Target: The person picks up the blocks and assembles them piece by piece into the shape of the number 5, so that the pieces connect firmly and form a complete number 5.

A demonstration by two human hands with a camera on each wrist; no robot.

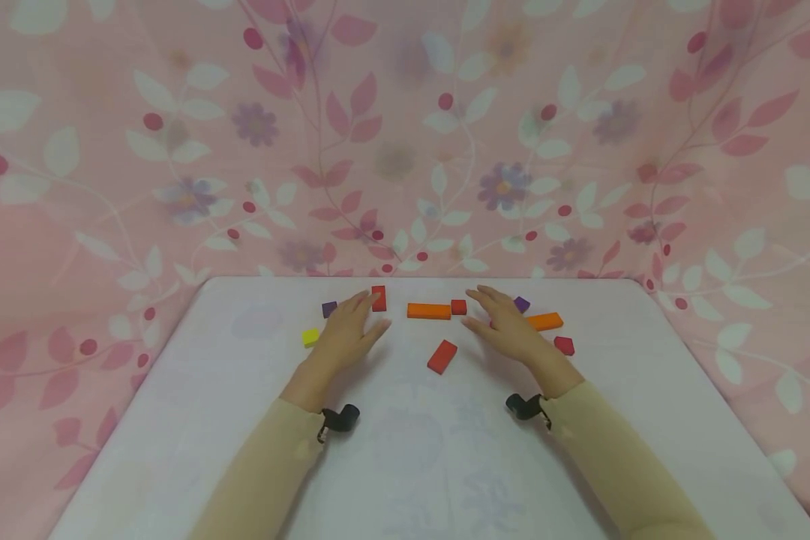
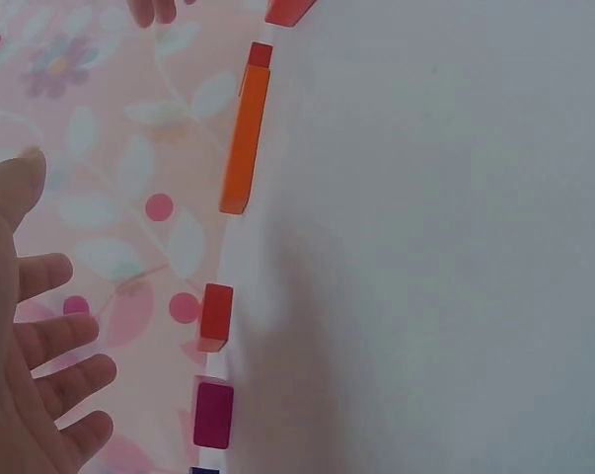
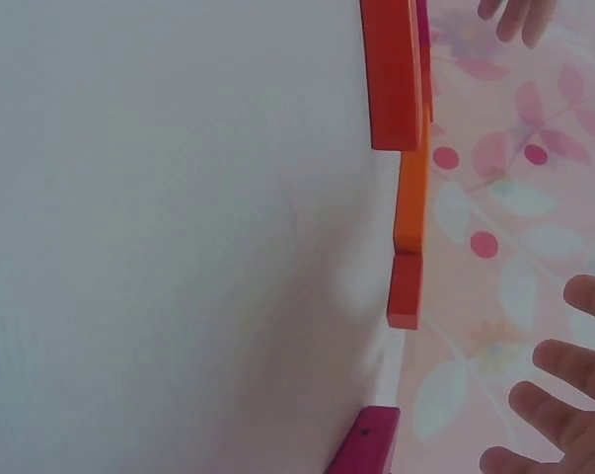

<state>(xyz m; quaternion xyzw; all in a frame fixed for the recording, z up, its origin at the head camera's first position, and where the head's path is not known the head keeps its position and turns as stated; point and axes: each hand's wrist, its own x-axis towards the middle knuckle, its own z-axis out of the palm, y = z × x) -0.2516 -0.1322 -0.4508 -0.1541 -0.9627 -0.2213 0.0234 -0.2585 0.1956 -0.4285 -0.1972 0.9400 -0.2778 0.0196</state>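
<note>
My left hand (image 1: pixel 343 330) hovers over the left side of the blocks, fingers extended and thumb apart, holding nothing. Its fingertips overlap an upright red block (image 1: pixel 379 300) in the head view. Likewise empty, my right hand (image 1: pixel 508 324) reaches in from the right with straight fingers. Between the hands lie a long orange block (image 1: pixel 428 311), a small red block (image 1: pixel 459 307) against its right end, and a tilted red block (image 1: pixel 442 357) nearer me. The left wrist view shows a magenta block (image 2: pixel 214 415); another magenta block (image 3: pixel 366 444) appears in the right wrist view.
Left of my left hand are a dark purple block (image 1: pixel 329 309) and a yellow block (image 1: pixel 310 338). Beyond my right hand lie a purple block (image 1: pixel 522 304), an orange block (image 1: pixel 545 322) and a red block (image 1: pixel 563 346). A floral cloth (image 1: pixel 405 150) hangs behind the white table (image 1: pixel 405 465).
</note>
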